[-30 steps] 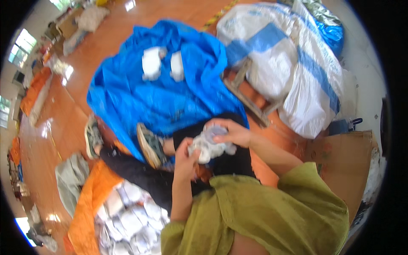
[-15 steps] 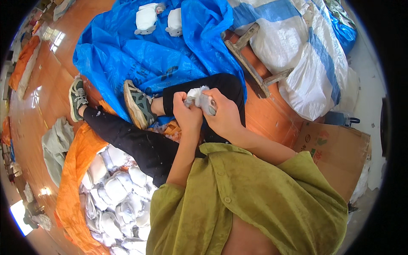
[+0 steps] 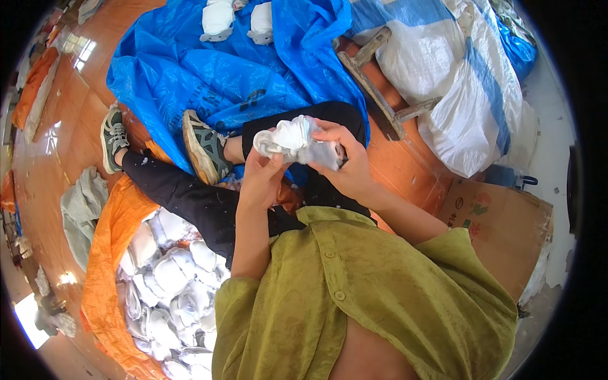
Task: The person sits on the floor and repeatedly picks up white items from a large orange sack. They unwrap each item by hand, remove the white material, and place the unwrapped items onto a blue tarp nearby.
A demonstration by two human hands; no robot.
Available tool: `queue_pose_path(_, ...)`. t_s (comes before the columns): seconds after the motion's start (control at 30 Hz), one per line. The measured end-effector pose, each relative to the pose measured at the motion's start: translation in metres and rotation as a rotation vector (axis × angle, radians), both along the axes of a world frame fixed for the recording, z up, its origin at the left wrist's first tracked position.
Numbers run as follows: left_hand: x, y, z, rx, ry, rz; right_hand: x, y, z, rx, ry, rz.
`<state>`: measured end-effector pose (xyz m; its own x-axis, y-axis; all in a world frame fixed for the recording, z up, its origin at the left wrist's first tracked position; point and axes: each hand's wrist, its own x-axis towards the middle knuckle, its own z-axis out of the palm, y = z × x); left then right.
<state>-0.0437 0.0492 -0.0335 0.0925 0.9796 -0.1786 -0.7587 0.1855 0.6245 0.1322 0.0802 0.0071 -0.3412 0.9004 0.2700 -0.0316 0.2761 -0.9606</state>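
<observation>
Over my lap, both hands hold one soft white and grey plush piece. Its left part is white and puffed, and a grey furry part lies toward the right. My left hand is closed around the lower left side, fingers partly hidden beneath it. At the other end, my right hand grips the grey part between thumb and fingers. Two similar white pieces, one of them on the left and another beside it, lie on a blue plastic sheet beyond my feet.
An orange sack at lower left holds several white padded pieces. A wooden stool lies near white sacks with blue stripes. The cardboard box is at my right. Grey cloth rests on the floor at left.
My hands have moved apart, the left one shifting left. More of the plush piece now shows, with its white part spread out between them.
</observation>
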Motion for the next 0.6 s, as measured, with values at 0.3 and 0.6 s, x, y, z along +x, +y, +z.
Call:
queue_pose_path(0.3, -0.012, -0.006, 0.028, 0.108, 0.447, 0.068, 0.034, 0.032, -0.002, -0.307, 0.096, 0.286)
queue_pose_path(0.6, 0.002, -0.003, 0.034, 0.267, 0.606, 0.043, 0.013, 0.011, -0.004, -0.469, -0.116, 0.373)
